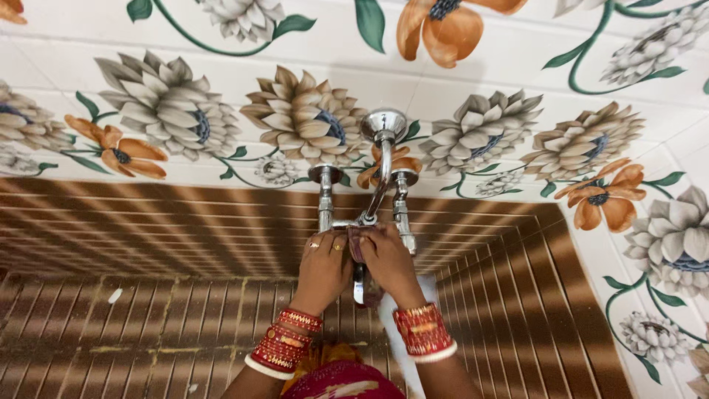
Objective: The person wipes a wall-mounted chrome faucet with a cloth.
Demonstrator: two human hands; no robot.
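Brown striped tiles [148, 244] cover the lower wall and corner nearest the camera, with a few pale specks on them, and both forearms rise from the bottom edge wearing stacks of red and gold bangles [284, 341]. Just beyond, the left hand [323, 266] is cupped around the body of a chrome tap [367, 222], fingers curled close against the metal, rings showing on two of them. The right hand [388, 258] sits touching it on the other side, closed around what looks like a small dark cloth [356, 244] pressed to the tap where the spout joins the crosspiece; a pale strip of cloth [399, 332] hangs below that wrist. Judging from the grip, the step in hand is rubbing or wiping the middle of the tap, and the next move would call for shifting the cloth along the curved spout or onto one of the two upright valves [325, 196] while the other hand steadies the fitting. Farther off, the spout arcs up to a round chrome plate [382, 122] on the white wall tiles [517, 66], which carry large grey and orange flowers with green stems.
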